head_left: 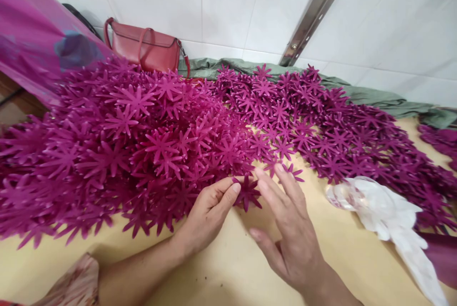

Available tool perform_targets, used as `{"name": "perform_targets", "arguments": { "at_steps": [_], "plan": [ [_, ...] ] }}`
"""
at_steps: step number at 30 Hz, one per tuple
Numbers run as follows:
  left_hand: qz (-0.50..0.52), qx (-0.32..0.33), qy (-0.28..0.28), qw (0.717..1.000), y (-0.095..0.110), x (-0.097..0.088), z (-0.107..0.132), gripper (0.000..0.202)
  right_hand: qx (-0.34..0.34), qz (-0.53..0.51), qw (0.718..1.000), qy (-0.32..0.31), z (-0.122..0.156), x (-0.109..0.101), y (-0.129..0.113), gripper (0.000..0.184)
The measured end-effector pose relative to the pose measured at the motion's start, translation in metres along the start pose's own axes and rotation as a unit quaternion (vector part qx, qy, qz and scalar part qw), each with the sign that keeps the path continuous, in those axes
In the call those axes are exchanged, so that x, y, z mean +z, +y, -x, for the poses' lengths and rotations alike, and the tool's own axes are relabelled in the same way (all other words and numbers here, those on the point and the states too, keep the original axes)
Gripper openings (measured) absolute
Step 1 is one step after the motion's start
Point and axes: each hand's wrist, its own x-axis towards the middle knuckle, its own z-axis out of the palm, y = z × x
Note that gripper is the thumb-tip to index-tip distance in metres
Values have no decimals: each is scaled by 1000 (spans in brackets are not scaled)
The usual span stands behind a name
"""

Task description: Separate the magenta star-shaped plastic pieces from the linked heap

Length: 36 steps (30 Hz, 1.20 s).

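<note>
Between the thumb and fingers of my left hand is one magenta flower cutout with several narrow petals, held just above the tabletop. My right hand is beside it, fingers stretched and thumb apart; its fingertips come close to the petals, and I cannot tell whether they touch. A large heap of like flower cutouts lies behind and left of my left hand. Beyond my right hand a darker pile of cutouts stretches off to the right.
The yellowish tabletop runs along the front. To the right lies crumpled white plastic with a clear roll. A red handbag stands by the tiled wall, next to green cloth. Pink plastic sheeting hangs at the left.
</note>
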Motion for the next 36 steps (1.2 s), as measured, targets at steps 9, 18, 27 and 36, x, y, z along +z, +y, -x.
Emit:
{"name": "perform_targets", "arguments": {
  "at_steps": [9, 18, 27, 36],
  "plan": [
    [1, -13, -21, 1000, -8, -2, 3, 29, -61, -11, 997, -54, 0, -1, -4, 71],
    [3, -2, 2, 1000, -2, 1, 0, 30, 125, -41, 986, 105, -1, -1, 0, 65],
    [-62, 17, 11, 998, -4, -4, 1, 31, 323, -291, 898, 73, 1, 13, -1, 15],
    [72, -16, 49, 996, -12, -1, -2, 29, 70, -36, 983, 165, -4, -6, 1, 34]
  ]
}}
